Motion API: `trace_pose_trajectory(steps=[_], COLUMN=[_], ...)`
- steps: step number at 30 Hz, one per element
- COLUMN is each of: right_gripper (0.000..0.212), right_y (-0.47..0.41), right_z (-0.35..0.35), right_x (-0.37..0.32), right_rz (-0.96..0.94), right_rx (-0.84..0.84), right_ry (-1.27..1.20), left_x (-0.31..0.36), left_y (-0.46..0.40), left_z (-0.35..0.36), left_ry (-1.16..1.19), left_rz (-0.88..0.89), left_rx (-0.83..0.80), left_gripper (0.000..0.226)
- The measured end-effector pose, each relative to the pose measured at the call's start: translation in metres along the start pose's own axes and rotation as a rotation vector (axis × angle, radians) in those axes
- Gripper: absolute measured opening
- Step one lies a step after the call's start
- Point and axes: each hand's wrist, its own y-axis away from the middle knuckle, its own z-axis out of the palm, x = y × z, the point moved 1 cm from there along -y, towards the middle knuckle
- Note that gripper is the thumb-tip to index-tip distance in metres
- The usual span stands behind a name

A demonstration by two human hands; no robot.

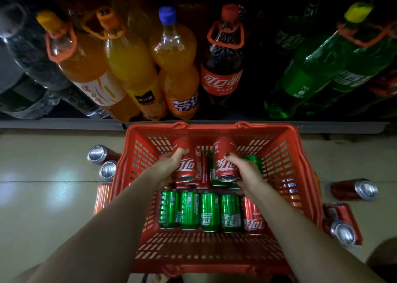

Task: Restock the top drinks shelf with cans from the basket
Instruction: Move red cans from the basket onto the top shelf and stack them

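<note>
A red plastic basket (290, 164) stands on the floor below me, in front of a drinks shelf. My left hand (169, 166) grips a red cola can (185, 162) above the basket's far half. Beside it, my right hand (245, 171) holds a second red cola can (225, 160). Under my hands lie more red and green cans. A row of several green cans (199, 211) lies across the basket's middle, with one red can (253, 216) at its right end. The top shelf is out of view.
Loose red cans lie on the tiled floor: two left of the basket (101, 156), three to its right (354, 189). The bottom shelf edge (64, 123) runs just beyond the basket, holding large orange, cola and green bottles (221, 63).
</note>
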Motion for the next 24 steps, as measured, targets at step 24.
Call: trace_pose_trajectory(steps=[24], right_gripper=[0.057], right_y=[-0.013], right_z=[0.049], right_x=[0.02], right_rz=[0.165], right_rx=[-0.305], right_ry=[-0.051], left_x=[-0.013], left_y=[0.015], left_z=[0.011], left_ry=[0.115], left_rz=[-0.119], left_rx=[-0.006], left_gripper=[0.059])
